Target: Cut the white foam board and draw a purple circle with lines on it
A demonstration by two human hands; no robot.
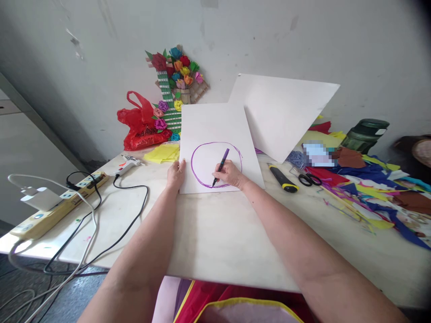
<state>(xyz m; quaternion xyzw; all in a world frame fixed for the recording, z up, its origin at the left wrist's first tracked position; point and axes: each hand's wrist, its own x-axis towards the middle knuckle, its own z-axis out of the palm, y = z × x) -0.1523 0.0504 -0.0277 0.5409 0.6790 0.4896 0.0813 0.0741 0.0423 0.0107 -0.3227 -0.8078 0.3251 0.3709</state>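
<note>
A white board (215, 123) lies on the table in front of me, with a purple circle (191, 162) drawn on its lower half. My right hand (229, 174) is closed around a purple marker (223, 160), whose dark tip touches the circle's lower line. My left hand (176, 175) grips the board's left edge near its lower corner, fingers closed on it. A second white board (286, 107) leans against the wall behind, partly covered by the first.
On the left are a power strip (72, 197) with cables and a glue gun (128, 165). Yellow paper (163, 153), a red bag (136, 125) and paper flowers (183, 69) stand behind. At right lie a utility knife (283, 178), scissors (310, 180) and coloured scraps (380, 188).
</note>
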